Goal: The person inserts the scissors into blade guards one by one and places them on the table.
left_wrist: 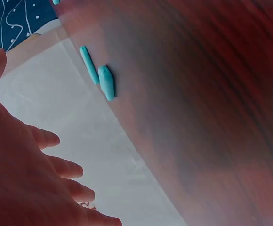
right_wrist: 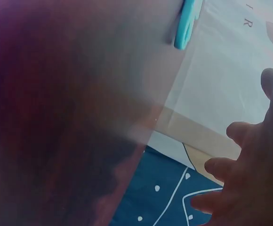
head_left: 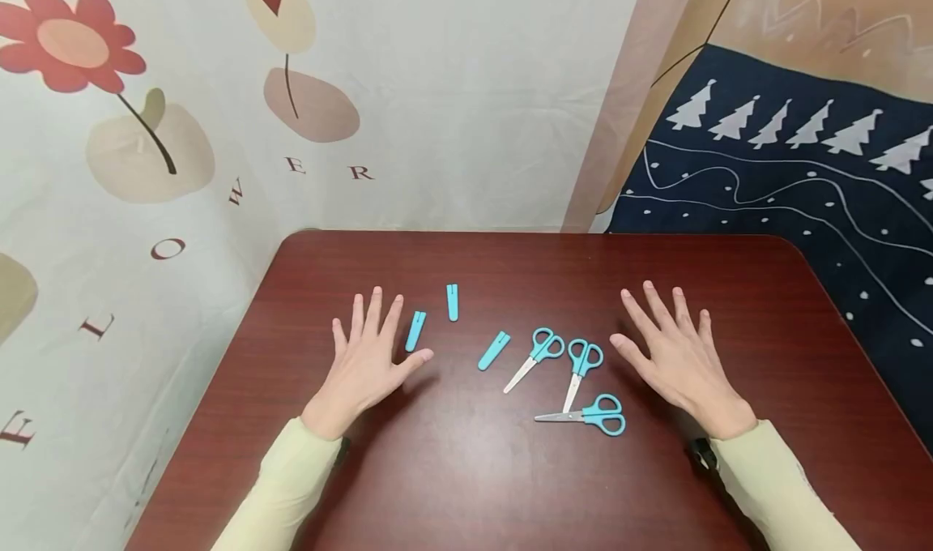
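Both hands lie flat, palms down, on a dark red wooden table (head_left: 466, 486). My left hand (head_left: 368, 356) has its fingers spread and holds nothing; a blue blade cover (head_left: 415, 331) lies just right of its fingers. Two more blue covers (head_left: 453, 301) (head_left: 494, 350) lie further right. My right hand (head_left: 674, 356) is spread and empty, just right of three small blue-handled scissors (head_left: 535, 358) (head_left: 581, 369) (head_left: 586, 415). In the left wrist view two covers (left_wrist: 106, 81) (left_wrist: 88, 64) show beyond my left hand (left_wrist: 28, 179). The right wrist view shows my right hand (right_wrist: 254, 174) and a blue scissor handle (right_wrist: 187, 23).
A flower-print cloth (head_left: 146, 170) hangs behind and left of the table. A dark blue cloth with white trees (head_left: 802, 170) lies at the back right. The table's edges (head_left: 466, 233) are close behind the objects.
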Demonstrator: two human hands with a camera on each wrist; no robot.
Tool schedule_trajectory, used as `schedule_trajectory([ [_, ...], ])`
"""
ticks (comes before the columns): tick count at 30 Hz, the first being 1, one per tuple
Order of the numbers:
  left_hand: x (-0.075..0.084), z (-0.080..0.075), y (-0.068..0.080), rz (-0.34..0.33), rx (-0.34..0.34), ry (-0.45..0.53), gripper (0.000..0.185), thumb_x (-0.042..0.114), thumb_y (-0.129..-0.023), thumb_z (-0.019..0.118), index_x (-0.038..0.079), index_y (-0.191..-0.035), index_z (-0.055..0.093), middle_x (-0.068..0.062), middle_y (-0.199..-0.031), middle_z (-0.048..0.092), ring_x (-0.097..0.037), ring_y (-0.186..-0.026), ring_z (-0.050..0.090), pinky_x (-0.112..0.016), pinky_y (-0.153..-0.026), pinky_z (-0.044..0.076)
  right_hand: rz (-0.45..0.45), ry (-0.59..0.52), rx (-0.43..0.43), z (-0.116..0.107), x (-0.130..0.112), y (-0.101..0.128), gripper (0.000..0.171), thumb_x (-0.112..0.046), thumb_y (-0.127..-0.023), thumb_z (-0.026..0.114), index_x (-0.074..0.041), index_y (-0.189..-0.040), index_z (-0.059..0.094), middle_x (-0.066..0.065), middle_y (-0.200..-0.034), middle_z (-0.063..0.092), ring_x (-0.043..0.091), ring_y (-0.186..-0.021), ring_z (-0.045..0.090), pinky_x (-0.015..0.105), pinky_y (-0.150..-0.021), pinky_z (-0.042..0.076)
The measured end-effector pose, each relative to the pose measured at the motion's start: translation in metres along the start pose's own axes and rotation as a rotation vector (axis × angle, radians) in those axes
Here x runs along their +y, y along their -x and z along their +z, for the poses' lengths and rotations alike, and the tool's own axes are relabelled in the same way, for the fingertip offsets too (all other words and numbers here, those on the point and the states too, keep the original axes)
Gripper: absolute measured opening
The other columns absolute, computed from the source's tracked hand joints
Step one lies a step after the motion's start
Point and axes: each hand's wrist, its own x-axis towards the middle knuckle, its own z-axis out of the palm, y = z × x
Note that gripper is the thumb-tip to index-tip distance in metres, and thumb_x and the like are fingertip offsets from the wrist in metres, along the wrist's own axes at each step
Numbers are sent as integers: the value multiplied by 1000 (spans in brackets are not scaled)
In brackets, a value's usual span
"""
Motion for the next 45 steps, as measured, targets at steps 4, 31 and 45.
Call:
schedule_trajectory([
  [4, 8, 2, -1, 29, 8, 0, 103, 76, -92, 56, 14, -167, 19, -16, -173, 1, -43, -157, -9, -78, -114, 1, -8, 9, 0, 2, -2, 5, 78, -62, -102, 48, -23, -166, 27, 17, -171, 17, 56, -152, 9, 83, -109, 8],
  [31, 65, 29, -29, 235, -103, 47, 94, 70, -93, 60, 15, -164, 32, -14, -171, 20, -41, -157, 12, -69, -119, 14, -54, 58, -41, 1, -9, 33, 76, -63, -101, 52, -24, -163, 34, 14, -170, 23, 52, -152, 15, 81, -109, 15],
  [45, 68, 30, -29, 233, -94, 39, 93, 70, -93, 60, 16, -164, 32, -13, -171, 20, -42, -156, 13, -69, -119, 14, -210, 22, -142, 23, -31, 54, 78, -68, -96, 58, -30, -161, 39, 4, -170, 27, 44, -154, 21, 73, -113, 24],
])
